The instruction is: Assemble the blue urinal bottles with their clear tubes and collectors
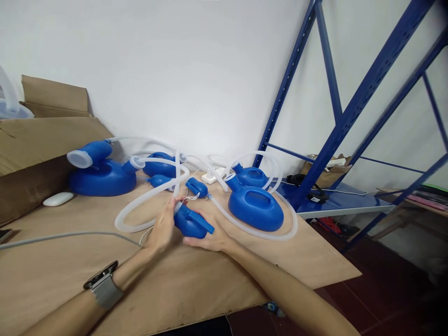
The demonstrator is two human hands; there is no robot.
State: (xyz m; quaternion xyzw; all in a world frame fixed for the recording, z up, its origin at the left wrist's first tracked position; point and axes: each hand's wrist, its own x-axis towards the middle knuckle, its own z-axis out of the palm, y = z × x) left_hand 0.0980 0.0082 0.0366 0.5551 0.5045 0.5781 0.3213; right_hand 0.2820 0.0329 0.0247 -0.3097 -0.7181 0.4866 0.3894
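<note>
Between my two hands is a small blue plastic piece (191,221) with a flat handle, held just above the table's middle. My left hand (164,227) presses on its left end, where a whitish rim shows. My right hand (212,235) wraps round its right side, thumb underneath. Just behind them lies another small blue piece (197,187), joined to a clear tube. To the right rests a large blue bottle (256,207) with a handle, a tube looping round it. A clear hose (135,204) curls on the left, near a big blue bottle (103,178).
An open cardboard box (52,135) stands at the left, with a white mouse (58,199) near it. More blue bottles and a white power strip (213,175) sit along the wall. Blue metal shelving (336,140) rises beyond the table's right edge. A grey cable (70,236) crosses the left side.
</note>
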